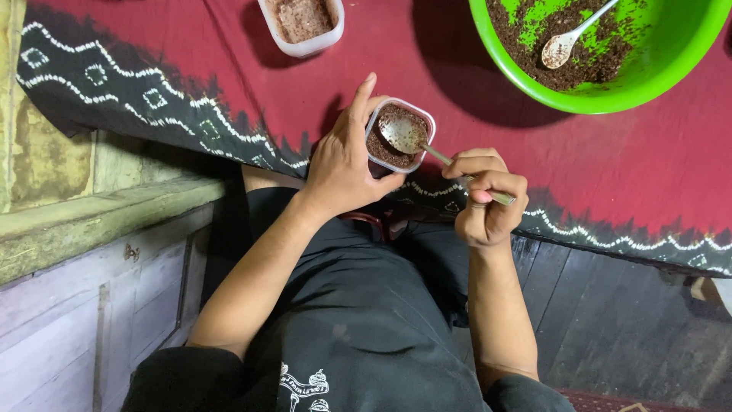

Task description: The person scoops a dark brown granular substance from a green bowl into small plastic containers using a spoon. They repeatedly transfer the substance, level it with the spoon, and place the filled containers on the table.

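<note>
Head view: left hand (347, 164) wraps the small cup (399, 136) at centre; right hand (483, 197) pinches a metal spoon (404, 134), its bowl resting on the brown mix — cup nearly full. At eleven o'clock a second cup (303, 23) sits filled; at one o'clock the green bowl (656, 76) holds more mix — and another spoon (564, 44).

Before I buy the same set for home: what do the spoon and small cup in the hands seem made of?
Spoon: likely polished steel, with a silvery glint. Small cup: probably thin translucent plastic, its pale rim rounded and the dark filling showing faintly through the wall.
</note>
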